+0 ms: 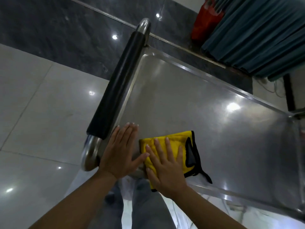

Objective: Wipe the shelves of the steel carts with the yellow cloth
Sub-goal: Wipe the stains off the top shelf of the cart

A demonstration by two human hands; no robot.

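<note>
Mid-wipe: right hand (pixel 165 166), grip spread flat, pressing yellow cloth (pixel 179 146) onto steel cart's top shelf (pixel 206 104) near handle (pixel 118 86); left hand (pixel 120 154) flat alongside. Next, likely sweeping across.

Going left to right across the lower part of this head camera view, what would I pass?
Pale floor tiles → steel handle bend → left hand, flat on the shelf → right hand, pressing the yellow cloth → bare steel shelf.

Cloth (pixel 171 142) lies on shelf (pixel 206 104); handle (pixel 118 90) at left.
</note>
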